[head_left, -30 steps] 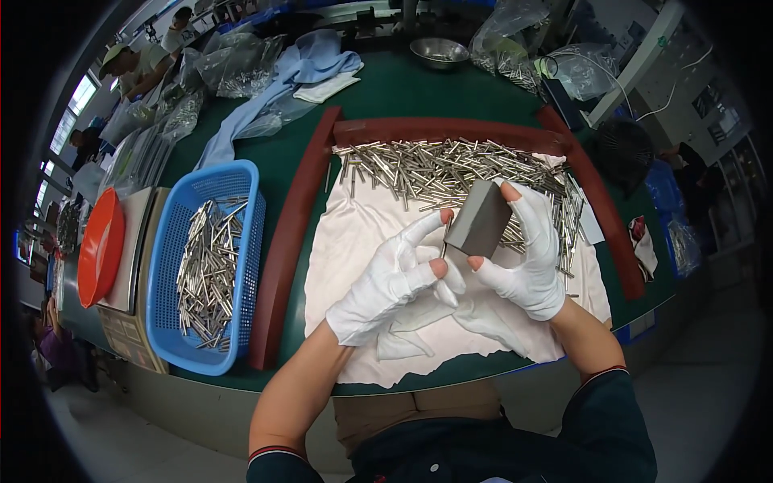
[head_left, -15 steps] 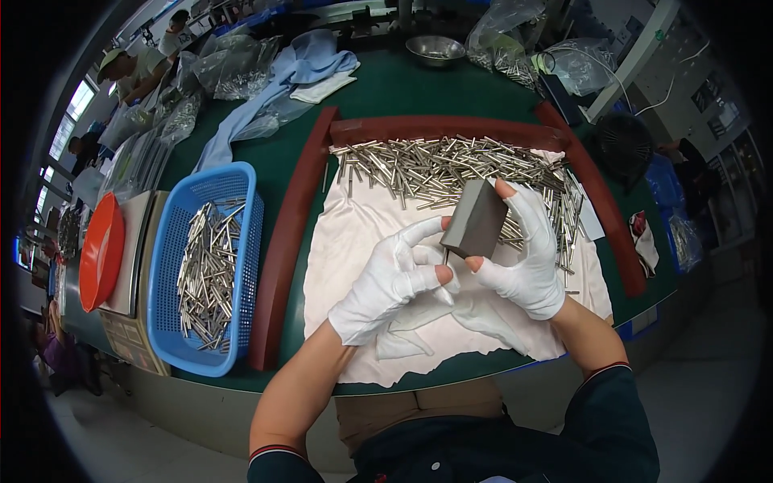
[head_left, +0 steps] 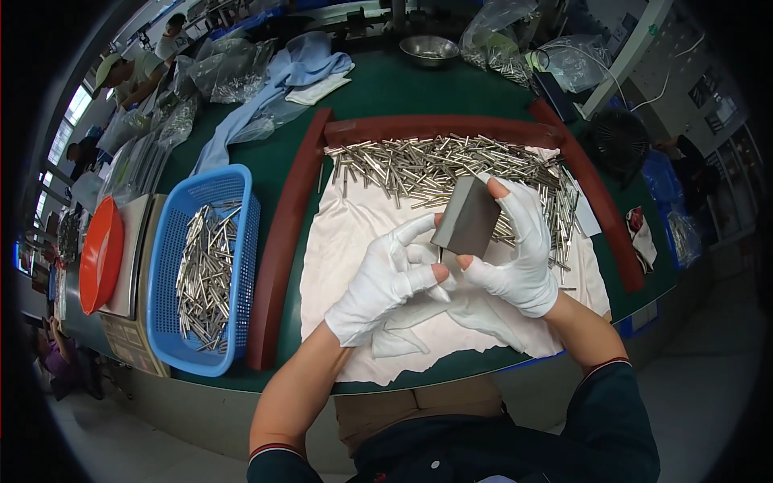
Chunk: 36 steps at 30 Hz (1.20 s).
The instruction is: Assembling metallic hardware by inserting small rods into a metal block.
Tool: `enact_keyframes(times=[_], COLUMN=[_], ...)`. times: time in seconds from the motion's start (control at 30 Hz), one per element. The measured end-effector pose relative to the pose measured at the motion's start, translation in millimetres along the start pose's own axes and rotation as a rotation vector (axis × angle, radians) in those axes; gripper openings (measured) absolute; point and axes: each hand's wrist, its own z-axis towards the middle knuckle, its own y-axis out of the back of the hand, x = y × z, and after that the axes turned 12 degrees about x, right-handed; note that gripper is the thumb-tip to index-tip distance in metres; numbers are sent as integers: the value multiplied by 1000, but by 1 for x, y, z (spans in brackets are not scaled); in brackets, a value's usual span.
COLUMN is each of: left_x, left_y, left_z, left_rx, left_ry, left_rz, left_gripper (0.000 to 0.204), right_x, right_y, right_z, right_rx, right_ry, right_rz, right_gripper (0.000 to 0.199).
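Observation:
A dark grey rectangular block (head_left: 469, 216) is raised above the pale cloth, gripped by my right hand (head_left: 519, 258) with its fingertips on the far upper edge and the thumb at the lower edge. Close against the block's left side, my left hand (head_left: 385, 280) pinches a thin metal pin (head_left: 440, 254), of which only a short bit shows below the block. Both hands wear white gloves with some fingertips bare. Beyond them lies a wide heap of loose metal pins (head_left: 419, 165) on the pink-white cloth (head_left: 338, 241). A crumpled white cloth (head_left: 475, 318) rests under my hands.
Dark red rails (head_left: 278, 249) frame the cloth on the left, back and right. Left of them stands a blue basket (head_left: 251, 266) of pins, beside a scale with an orange-red dish (head_left: 101, 253). A metal bowl (head_left: 407, 50) and plastic bags are at the back.
The block and both hands have shifted slightly left in the view, and the block is tilted a little differently. Both holds look the same.

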Motion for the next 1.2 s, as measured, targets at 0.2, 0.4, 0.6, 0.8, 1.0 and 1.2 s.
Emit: enact_keyframes(times=[0.2, 0.4, 0.6, 0.8, 1.0, 1.2], left_x=[-1, 0, -1, 1, -4, -5], left_y=[3, 2, -5, -2, -3, -1], left_z=[-2, -2, -1, 0, -2, -3], left_rx=[18, 20, 6, -15, -20, 16], left_ry=[-13, -61, -30, -2, -6, -36], left_rz=[8, -44, 82, 132, 136, 88], left_gripper=[72, 71, 70, 70, 68, 67], right_x=[0, -3, 1, 5, -2, -9], right_y=[0, -3, -3, -4, -7, -7], right_z=[1, 0, 5, 7, 2, 0], right_rx=[-3, -38, -47, -67, -68, -50], right_ry=[16, 29, 102, 138, 120, 122], right_rz=[-27, 42, 4, -19, -5, 29], right_gripper=[85, 87, 87, 86, 87, 87])
